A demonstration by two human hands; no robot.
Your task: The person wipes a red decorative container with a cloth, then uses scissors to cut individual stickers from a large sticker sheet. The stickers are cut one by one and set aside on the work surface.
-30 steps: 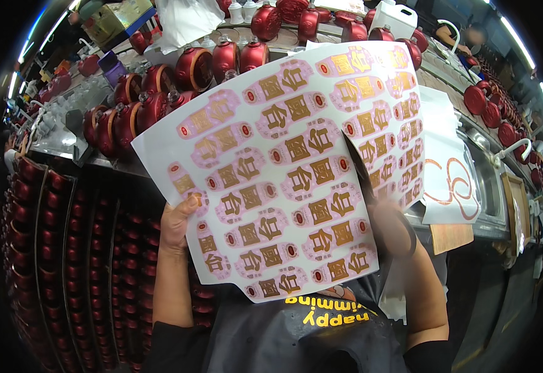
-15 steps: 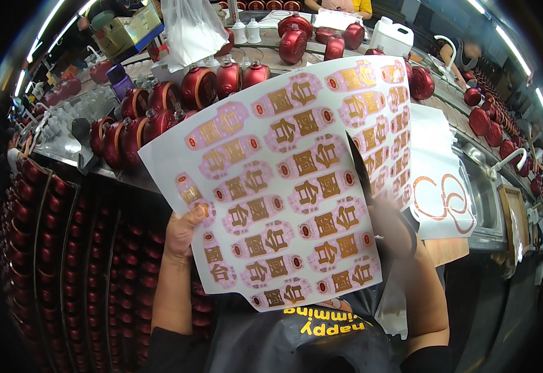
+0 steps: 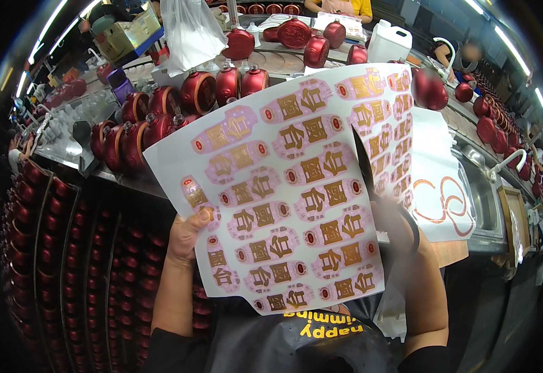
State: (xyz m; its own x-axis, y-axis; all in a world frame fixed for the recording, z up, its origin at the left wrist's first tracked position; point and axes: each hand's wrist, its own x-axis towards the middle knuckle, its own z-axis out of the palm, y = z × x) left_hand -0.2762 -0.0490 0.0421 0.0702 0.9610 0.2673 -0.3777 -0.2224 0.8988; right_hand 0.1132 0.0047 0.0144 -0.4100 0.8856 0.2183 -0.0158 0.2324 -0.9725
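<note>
A large white decal sheet point(image 3: 265, 214), printed with rows of pink and gold label shapes, is held up in front of me. My left hand point(image 3: 190, 233) pinches its lower left edge, thumb on top, beside a stepped cut-out. On the right, my right hand point(image 3: 396, 227) is smeared by motion and partly behind the sheet, closed around what look like dark scissors point(image 3: 366, 168). Their dark blade shows along a slit between the label columns. Right of the slit the sheet curls upward and away.
Round red bottles point(image 3: 198, 92) stand on the bench behind the sheet, by a plastic bag point(image 3: 190, 37) and a white jug point(image 3: 389, 42). At right are a white sheet with orange rings point(image 3: 430, 202) and a metal sink point(image 3: 486, 196). Red bottles fill racks point(image 3: 60, 248) at lower left.
The sheet has shifted slightly right and down, its top edge sitting lower. Both hands keep their hold. Red bottles at the back have changed position along the bench.
</note>
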